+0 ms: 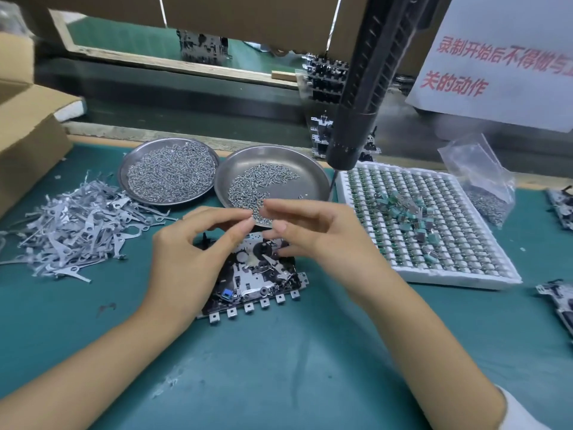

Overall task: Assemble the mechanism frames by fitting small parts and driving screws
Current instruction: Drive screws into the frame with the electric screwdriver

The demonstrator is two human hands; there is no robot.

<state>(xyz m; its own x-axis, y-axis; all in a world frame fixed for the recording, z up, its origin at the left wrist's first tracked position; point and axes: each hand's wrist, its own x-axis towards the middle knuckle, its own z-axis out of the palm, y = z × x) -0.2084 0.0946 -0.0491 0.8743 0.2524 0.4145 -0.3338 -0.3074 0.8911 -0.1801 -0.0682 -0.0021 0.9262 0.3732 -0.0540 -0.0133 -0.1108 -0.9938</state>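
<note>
Fingers [245, 226] pinched, flat metal frame [260, 274], round dishes [273, 169]

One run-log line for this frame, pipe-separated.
both hands fingertips together above black-and-silver mechanism frame | held item: too small to tell | hanging black electric screwdriver: untouched

Bright, even light falls from overhead; shadows on the green mat [279, 367] are faint and soft; the two metal dishes [273, 159] show a dull sheen without harsh glare; the wide lens bends straight lines near the edges; the whole picture is slightly soft; the screwdriver [366, 88] and the paper sign [502, 57] look blurred.
</note>
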